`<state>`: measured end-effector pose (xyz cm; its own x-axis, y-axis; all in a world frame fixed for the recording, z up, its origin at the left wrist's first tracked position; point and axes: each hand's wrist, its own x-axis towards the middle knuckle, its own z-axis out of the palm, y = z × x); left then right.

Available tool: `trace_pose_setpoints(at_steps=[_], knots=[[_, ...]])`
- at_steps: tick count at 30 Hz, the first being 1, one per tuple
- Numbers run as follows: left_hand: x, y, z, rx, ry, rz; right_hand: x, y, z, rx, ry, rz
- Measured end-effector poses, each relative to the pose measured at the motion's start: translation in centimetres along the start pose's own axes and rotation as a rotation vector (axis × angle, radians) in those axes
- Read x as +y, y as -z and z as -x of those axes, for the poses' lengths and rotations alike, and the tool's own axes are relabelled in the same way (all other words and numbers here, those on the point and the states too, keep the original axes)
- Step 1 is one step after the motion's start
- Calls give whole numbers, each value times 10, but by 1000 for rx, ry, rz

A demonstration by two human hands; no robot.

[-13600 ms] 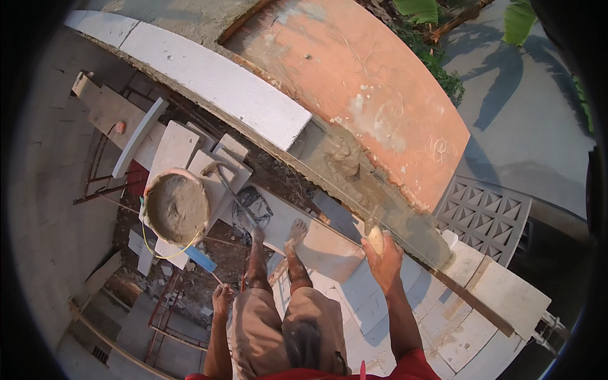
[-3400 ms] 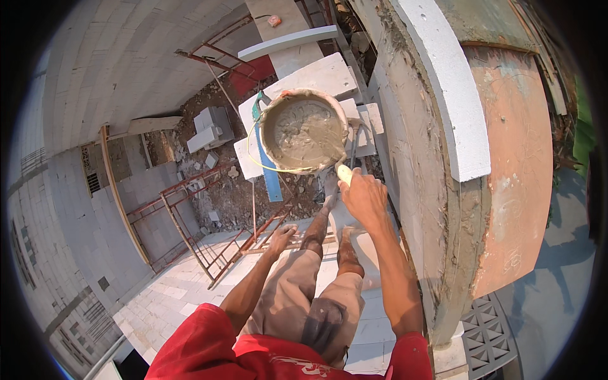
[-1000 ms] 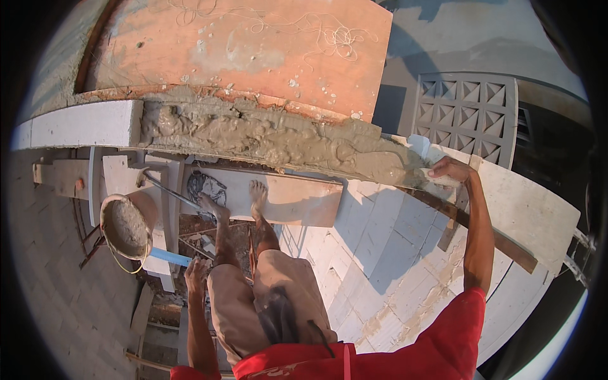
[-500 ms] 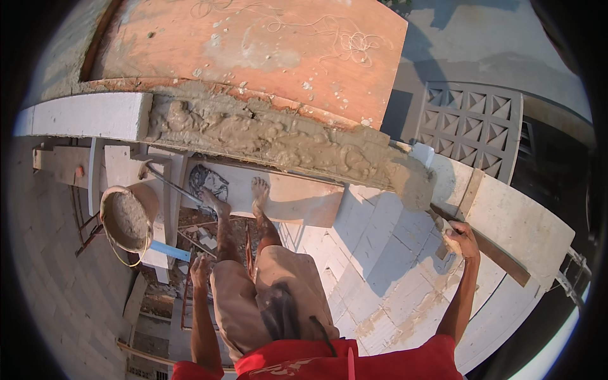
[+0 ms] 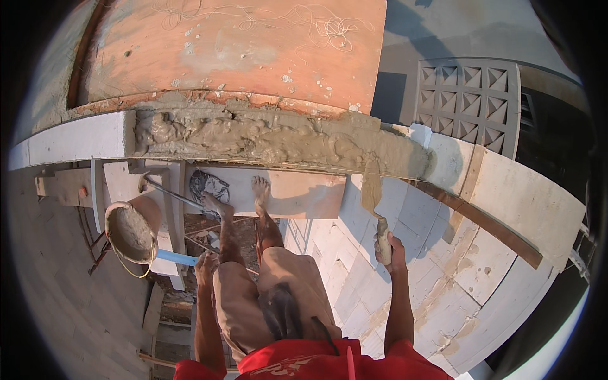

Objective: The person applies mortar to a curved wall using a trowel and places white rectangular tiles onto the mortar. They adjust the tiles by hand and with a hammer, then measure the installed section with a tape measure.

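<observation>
My right hand (image 5: 396,250) grips the pale handle of a trowel (image 5: 371,190), its mortar-coated blade tilted up at the lower edge of a long bed of wet mortar (image 5: 247,133). My left hand (image 5: 206,266) hangs beside my left thigh with curled fingers; whether anything is in it is hidden. Near it lie a blue saw (image 5: 177,257) and a bucket of grey mortar (image 5: 130,231) with a yellow handle. A white block (image 5: 82,136) abuts the mortar at the left, and a taut line runs along the bed's lower edge.
An orange board (image 5: 266,50) with tangled string lies beyond the bed. My bare feet are on a plank (image 5: 310,193). Pale blocks with a wooden batten (image 5: 475,218) are at right, beside a decorative vent block (image 5: 468,98). Rubble and metal scaffolding show below at left.
My right hand and trowel have moved left from the bed's right end, and the blade now points up at the bed. Earlier, the trowel was at the bucket; more mortar covers the bed than first.
</observation>
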<state>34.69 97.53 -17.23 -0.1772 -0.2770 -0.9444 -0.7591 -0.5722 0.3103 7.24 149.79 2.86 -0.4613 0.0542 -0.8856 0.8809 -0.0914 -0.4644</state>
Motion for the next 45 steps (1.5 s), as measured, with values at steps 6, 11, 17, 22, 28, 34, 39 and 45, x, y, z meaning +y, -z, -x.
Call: trace_pose_setpoints(at_steps=[6,11,17,22,28,34,39,45], knots=[[18,7,0,4,24,-151,36,-15,49,128,38,-60],[18,2,1,-14,3,-94,56,-58,43,256,219,108],[26,2,13,-32,39,-151,87,-87,3,634,412,483],[26,4,17,-14,33,-122,116,-83,20,645,440,548],[22,1,12,-44,15,-147,117,-99,-35,760,682,557],[16,1,14,-6,72,-173,85,-141,-182,785,827,654],[14,8,23,-15,84,-259,108,-148,-217,758,664,693],[31,-6,16,-19,87,-271,189,-116,-110,638,524,733]])
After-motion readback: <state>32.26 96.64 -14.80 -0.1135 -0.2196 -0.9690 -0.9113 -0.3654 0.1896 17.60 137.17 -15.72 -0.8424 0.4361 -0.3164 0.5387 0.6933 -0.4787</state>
